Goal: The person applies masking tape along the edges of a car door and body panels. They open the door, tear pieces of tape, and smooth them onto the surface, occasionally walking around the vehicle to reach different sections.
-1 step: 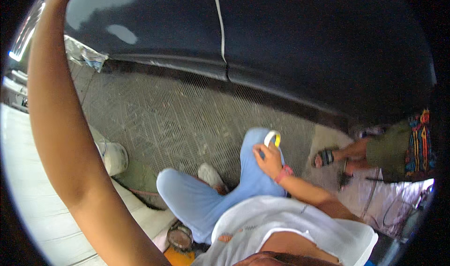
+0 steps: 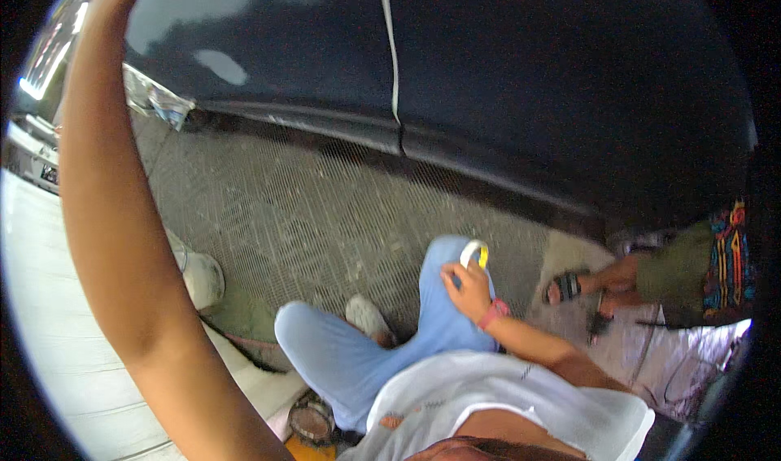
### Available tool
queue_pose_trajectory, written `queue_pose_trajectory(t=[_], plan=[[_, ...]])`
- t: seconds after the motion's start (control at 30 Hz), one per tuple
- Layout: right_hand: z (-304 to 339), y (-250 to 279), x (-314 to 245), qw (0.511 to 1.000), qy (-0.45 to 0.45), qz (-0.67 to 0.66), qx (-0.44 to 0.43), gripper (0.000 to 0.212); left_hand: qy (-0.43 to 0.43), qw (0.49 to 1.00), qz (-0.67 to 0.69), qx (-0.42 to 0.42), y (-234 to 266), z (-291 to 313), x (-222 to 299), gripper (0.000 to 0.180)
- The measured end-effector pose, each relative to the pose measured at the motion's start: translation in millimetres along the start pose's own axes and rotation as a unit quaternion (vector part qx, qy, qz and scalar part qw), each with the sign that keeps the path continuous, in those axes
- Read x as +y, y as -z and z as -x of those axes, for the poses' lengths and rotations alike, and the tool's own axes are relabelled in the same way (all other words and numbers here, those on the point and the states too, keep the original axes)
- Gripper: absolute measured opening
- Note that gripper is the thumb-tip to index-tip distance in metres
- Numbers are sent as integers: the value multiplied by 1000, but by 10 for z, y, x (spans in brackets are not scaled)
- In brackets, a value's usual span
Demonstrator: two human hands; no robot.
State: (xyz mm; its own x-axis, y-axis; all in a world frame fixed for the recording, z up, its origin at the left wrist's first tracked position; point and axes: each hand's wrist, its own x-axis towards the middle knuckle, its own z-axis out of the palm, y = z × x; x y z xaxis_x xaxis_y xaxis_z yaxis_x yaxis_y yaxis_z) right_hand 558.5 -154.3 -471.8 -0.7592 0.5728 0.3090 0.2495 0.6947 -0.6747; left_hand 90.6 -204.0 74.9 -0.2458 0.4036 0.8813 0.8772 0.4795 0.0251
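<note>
Just the view has shifted, right hand [image 2: 469,296] pinching a tape roll [image 2: 466,253] at the knee [image 2: 435,259], likely for steadiness, left grip out of frame, can't tell!

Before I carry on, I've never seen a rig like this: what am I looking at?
No machine here: a person wears a wide fisheye camera on the head, looking down. Their bare right hand, by the blue denim knee, holds a white-and-yellow ring, perhaps a tape roll. Their bare left arm reaches past the upper edge, so that hand is out of view. Ahead is a large, glossy dark panel with a thin white strip on it; below lies a grey ribbed floor.
</note>
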Motion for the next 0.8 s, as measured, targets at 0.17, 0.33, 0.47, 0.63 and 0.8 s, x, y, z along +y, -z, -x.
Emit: queue_pose_trajectory(t=[0.17,0.33,0.47,0.63,0.8], plan=[[-288,-97,-100,999,-31,-38,11,11,-17,996,90,8,373,-65,241,51],[-290,-128,-198,992,-99,7,76,9,16,990,139,12,-112,-620,-565,54],[-345,-102,-321,973,-167,-3,158,8,-32,994,98,-37,-328,-842,-482,62],[-622,54,-615,937,-235,-41,256,12,-59,992,83,-68,-765,-1112,-798,68],[-796,414,-1099,937,-224,33,265,14,-83,985,32,-150,-831,-1205,-476,77]])
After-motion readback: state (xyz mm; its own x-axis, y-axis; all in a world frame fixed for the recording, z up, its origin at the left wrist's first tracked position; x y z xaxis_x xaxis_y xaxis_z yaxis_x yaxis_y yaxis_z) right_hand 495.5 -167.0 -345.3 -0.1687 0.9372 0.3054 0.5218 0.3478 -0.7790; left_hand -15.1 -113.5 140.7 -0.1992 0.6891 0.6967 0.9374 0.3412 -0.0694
